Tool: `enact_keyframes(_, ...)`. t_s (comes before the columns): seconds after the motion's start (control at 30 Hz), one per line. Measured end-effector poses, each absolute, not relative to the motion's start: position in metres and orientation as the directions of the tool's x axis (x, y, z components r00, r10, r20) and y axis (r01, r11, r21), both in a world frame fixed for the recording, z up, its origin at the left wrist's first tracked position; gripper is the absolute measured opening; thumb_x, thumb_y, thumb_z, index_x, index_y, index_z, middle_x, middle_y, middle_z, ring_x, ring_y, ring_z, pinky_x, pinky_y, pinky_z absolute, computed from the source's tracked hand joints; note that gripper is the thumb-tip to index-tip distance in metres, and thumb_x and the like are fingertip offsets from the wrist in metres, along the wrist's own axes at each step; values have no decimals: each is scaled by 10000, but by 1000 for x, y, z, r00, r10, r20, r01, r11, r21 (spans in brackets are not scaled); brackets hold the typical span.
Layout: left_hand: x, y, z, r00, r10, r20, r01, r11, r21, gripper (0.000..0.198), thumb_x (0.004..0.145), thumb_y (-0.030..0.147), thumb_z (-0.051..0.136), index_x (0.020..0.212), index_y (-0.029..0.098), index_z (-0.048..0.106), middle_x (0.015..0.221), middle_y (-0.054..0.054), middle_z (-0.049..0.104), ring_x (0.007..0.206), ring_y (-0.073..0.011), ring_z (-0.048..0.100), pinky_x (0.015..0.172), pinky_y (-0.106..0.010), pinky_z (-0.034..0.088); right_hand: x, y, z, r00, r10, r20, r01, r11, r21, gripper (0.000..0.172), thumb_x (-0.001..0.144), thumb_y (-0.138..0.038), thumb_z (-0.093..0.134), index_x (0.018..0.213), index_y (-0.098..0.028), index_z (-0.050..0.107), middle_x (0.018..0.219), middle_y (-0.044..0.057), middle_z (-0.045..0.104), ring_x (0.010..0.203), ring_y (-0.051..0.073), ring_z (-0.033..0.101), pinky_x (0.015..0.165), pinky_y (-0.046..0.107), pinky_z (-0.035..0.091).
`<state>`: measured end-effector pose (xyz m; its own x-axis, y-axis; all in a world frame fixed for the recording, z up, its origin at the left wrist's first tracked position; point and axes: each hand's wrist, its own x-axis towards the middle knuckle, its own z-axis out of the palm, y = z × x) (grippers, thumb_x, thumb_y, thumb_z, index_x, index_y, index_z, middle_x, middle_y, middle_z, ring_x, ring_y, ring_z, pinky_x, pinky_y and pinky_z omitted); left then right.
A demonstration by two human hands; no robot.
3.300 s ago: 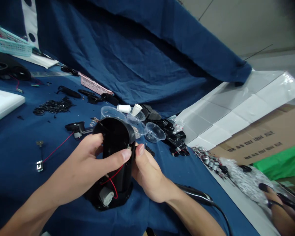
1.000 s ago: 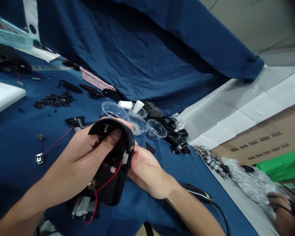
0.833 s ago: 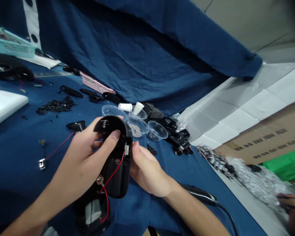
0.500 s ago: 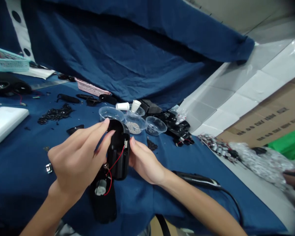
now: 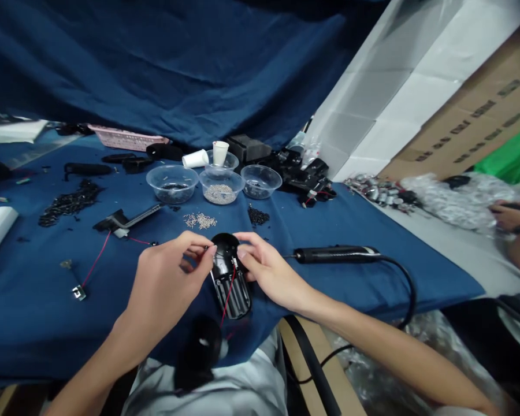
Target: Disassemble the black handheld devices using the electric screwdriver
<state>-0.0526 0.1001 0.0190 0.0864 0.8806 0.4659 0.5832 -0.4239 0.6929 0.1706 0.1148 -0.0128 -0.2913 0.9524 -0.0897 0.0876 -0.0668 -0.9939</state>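
Note:
A black plastic housing (image 5: 230, 283) with a rounded top lies flat on the blue cloth near the table's front edge. A red wire (image 5: 227, 294) runs down it to a second black part (image 5: 203, 346) that hangs over the edge onto my lap. My left hand (image 5: 169, 289) pinches the housing's upper left rim with thumb and forefinger. My right hand (image 5: 266, 271) grips the upper right rim with its fingers curled.
An electric screwdriver (image 5: 335, 254) with a black cable lies right of my hands. Three clear bowls (image 5: 219, 185), two white cups (image 5: 208, 156) and heaps of small screws (image 5: 199, 220) sit behind. Black parts litter the left. Another person's hand (image 5: 509, 216) is at the far right.
The housing, held upright in both hands before, now lies flat on the cloth. My left hand shifted to its top rim. The camera tilted down and toward the table edge.

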Motion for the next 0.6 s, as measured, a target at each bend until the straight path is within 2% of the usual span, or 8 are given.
enact_keyframes(0.1,-46,110,17,110,893,436,586,-413,698,174,988,366,697,913,238,788,831,2,867,716,-196,827,722,-288,632,176,119,-11,-253,967,-40,161,2,-987,394,1038,-330,660,1416,-244,587,1294,73,717,945,140,703,787,300,606)
enact_keyframes(0.17,-44,116,18,155,889,431,590,-434,681,192,980,386,711,910,229,797,823,-10,866,712,-202,826,721,-296,623,179,122,-5,-211,972,108,279,166,-946,449,1001,-247,655,1443,-244,578,1414,112,683,1131,193,723,916,380,630)
enact_keyframes(0.27,-41,126,19,209,867,453,588,-482,650,185,963,384,726,899,228,802,765,-4,845,659,-194,795,690,-298,587,181,124,6,-187,867,462,436,495,-752,449,979,-208,664,1422,-244,603,1480,145,658,1380,273,652,1089,500,602)
enact_keyframes(0.33,-40,132,19,220,859,463,581,-497,645,184,959,388,725,900,232,804,716,4,821,642,-195,780,680,-304,563,180,124,12,-237,772,590,513,615,-599,318,993,-246,714,1308,-244,672,1478,151,665,1422,305,621,1168,548,556)
enact_keyframes(0.43,-37,140,19,227,870,438,567,-484,667,209,964,423,723,907,237,800,696,4,806,648,-200,775,682,-307,552,178,129,14,-370,766,526,614,626,-480,92,1037,-307,747,1071,-222,748,1443,157,701,1364,338,639,1172,566,528)
enact_keyframes(0.47,-36,141,19,228,876,425,564,-475,676,222,968,437,721,898,239,792,696,3,803,644,-198,769,681,-305,553,178,133,13,-403,778,481,623,619,-479,103,1060,-301,725,1017,-213,756,1398,153,727,1309,328,665,1145,548,536)
enact_keyframes(0.53,-35,144,19,224,888,401,554,-454,698,254,977,479,715,917,238,768,695,4,788,642,-197,760,680,-303,560,177,141,10,-435,793,427,591,609,-529,162,1094,-259,668,971,-206,760,1263,129,779,1177,284,715,1078,487,550)
enact_keyframes(0.6,-34,144,17,211,913,348,541,-406,737,373,962,567,728,1108,224,738,764,10,789,645,-198,759,685,-312,571,177,151,6,-422,801,425,513,597,-617,168,1083,-216,662,942,-206,753,1162,100,801,1089,245,743,1031,431,555)
